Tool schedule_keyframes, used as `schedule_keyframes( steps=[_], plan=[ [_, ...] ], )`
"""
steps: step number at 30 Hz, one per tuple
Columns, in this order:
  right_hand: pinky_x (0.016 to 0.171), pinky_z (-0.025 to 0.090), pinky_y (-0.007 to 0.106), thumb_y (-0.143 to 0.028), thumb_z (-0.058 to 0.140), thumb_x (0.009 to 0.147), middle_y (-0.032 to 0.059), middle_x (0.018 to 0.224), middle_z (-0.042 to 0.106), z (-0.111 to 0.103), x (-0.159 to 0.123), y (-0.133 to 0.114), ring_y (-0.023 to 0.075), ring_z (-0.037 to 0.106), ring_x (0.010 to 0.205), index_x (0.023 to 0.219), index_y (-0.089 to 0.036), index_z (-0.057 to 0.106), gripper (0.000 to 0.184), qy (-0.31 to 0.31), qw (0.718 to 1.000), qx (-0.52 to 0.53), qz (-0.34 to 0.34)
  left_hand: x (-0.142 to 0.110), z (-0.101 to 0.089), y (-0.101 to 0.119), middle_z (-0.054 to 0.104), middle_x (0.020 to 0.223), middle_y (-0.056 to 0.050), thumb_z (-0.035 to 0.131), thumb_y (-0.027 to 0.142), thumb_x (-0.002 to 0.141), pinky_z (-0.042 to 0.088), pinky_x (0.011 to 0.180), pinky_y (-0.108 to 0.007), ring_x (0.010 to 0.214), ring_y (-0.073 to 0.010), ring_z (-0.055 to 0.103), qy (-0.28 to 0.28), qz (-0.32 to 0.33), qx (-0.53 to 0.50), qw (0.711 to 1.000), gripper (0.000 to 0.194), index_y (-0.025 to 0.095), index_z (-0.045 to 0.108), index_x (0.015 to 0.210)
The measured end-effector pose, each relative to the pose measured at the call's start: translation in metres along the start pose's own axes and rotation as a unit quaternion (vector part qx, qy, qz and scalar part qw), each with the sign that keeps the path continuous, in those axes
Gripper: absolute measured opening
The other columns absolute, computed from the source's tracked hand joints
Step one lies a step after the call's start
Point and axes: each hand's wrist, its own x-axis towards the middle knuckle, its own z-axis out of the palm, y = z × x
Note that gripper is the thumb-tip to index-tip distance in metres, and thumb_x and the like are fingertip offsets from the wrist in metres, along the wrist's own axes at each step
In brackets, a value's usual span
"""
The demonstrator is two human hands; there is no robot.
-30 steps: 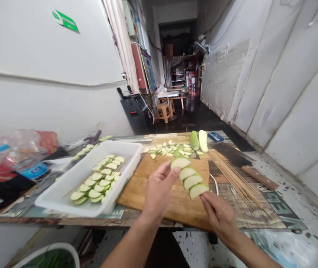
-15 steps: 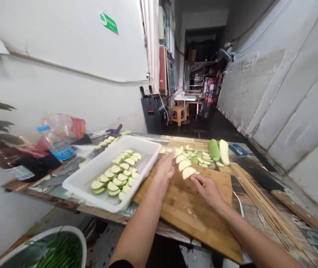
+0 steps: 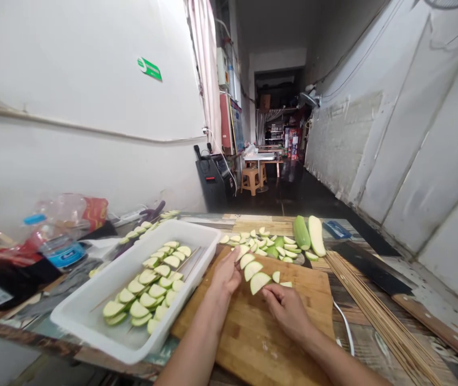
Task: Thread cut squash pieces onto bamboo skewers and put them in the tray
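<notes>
My left hand (image 3: pixel 227 274) is closed around the far end of a row of half-moon zucchini slices (image 3: pixel 260 282), pale inside with green skin. The slices overlap in a line, apparently on a skewer that they hide. At the near end, my right hand (image 3: pixel 287 306) pinches beside the last slice, its fingertips touching it; the exact grip is partly hidden. Both hands are above a wooden cutting board (image 3: pixel 248 343). Beyond them lies a pile of loose zucchini slices (image 3: pixel 279 247). Left of the board, a white plastic tray (image 3: pixel 62 320) holds several skewered rows of slices.
Two zucchini pieces, one green side up (image 3: pixel 301 233) and one cut side up (image 3: pixel 316 237), lie behind the board. To the right are a bundle of bamboo skewers (image 3: pixel 377 313) and a knife (image 3: pixel 373 268). A plastic bottle (image 3: pixel 62 249) stands left, with eggplants (image 3: pixel 152 211) behind the tray.
The camera view has tilted up and shifted, so the table sits lower in the picture. Both hands still hold the row of slices above the board.
</notes>
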Motion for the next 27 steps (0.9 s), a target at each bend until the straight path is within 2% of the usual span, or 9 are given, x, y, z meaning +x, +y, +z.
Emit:
schedule_keyframes(
  steps=[7, 13, 19, 22, 25, 27],
  plan=[
    [0.052, 0.028, 0.019, -0.026, 0.042, 0.081, -0.0017, 0.054, 0.050, -0.0015, 0.0002, 0.0094, 0.0097, 0.043, 0.053, 0.061, -0.014, 0.058, 0.029, 0.014, 1.000, 0.011, 0.014, -0.0029, 0.0012, 0.0023, 0.066, 0.074, -0.009, 0.052, 0.017, 0.082, 0.054, 0.062, -0.027, 0.063, -0.0144, 0.063, 0.008, -0.006, 0.035, 0.999, 0.011, 0.009, 0.059, 0.086],
    [0.048, 0.026, 0.019, -0.026, 0.046, 0.079, -0.0022, 0.053, 0.052, -0.0007, -0.0030, 0.0071, 0.0084, 0.042, 0.050, 0.060, -0.015, 0.061, 0.026, 0.040, 0.999, 0.015, 0.016, -0.0021, 0.0009, 0.0025, 0.065, 0.077, -0.008, 0.050, 0.017, 0.083, 0.053, 0.060, -0.024, 0.063, -0.0121, 0.062, 0.008, -0.034, 0.047, 0.998, 0.012, 0.009, 0.058, 0.086],
    [0.055, 0.035, 0.021, -0.025, 0.043, 0.080, 0.0017, 0.062, 0.063, -0.0062, -0.0051, 0.0041, 0.0127, 0.054, 0.057, 0.068, -0.015, 0.065, 0.027, 0.031, 0.999, -0.016, 0.003, -0.0022, -0.0005, 0.0003, 0.064, 0.074, -0.008, 0.048, 0.017, 0.083, 0.053, 0.065, -0.027, 0.063, -0.0140, 0.062, -0.006, -0.044, 0.028, 0.999, 0.014, 0.009, 0.059, 0.084],
    [0.061, 0.041, 0.024, -0.033, 0.040, 0.083, 0.0044, 0.072, 0.068, -0.0072, -0.0039, 0.0039, 0.0172, 0.059, 0.065, 0.078, -0.016, 0.066, 0.032, 0.021, 0.999, -0.033, 0.010, -0.0020, -0.0013, 0.0013, 0.064, 0.072, -0.009, 0.050, 0.017, 0.082, 0.051, 0.067, -0.027, 0.063, -0.0138, 0.061, -0.021, -0.053, -0.001, 0.998, 0.012, 0.009, 0.059, 0.082],
    [0.062, 0.044, 0.027, -0.043, 0.045, 0.078, 0.0070, 0.078, 0.069, -0.0066, 0.0002, 0.0071, 0.0213, 0.062, 0.069, 0.082, -0.016, 0.067, 0.035, 0.023, 0.998, -0.052, 0.029, 0.0014, -0.0036, 0.0045, 0.063, 0.070, -0.008, 0.056, 0.018, 0.078, 0.050, 0.065, -0.027, 0.061, -0.0142, 0.060, -0.023, -0.052, -0.020, 0.998, 0.010, 0.009, 0.060, 0.080],
    [0.058, 0.045, 0.028, -0.048, 0.047, 0.074, 0.0071, 0.074, 0.069, -0.0065, 0.0020, 0.0106, 0.0217, 0.061, 0.065, 0.083, -0.017, 0.067, 0.038, 0.031, 0.996, -0.070, 0.052, 0.0022, -0.0056, 0.0063, 0.062, 0.068, -0.008, 0.060, 0.020, 0.075, 0.050, 0.064, -0.028, 0.060, -0.0140, 0.059, -0.014, -0.064, -0.026, 0.998, 0.010, 0.010, 0.060, 0.079]
  ],
)
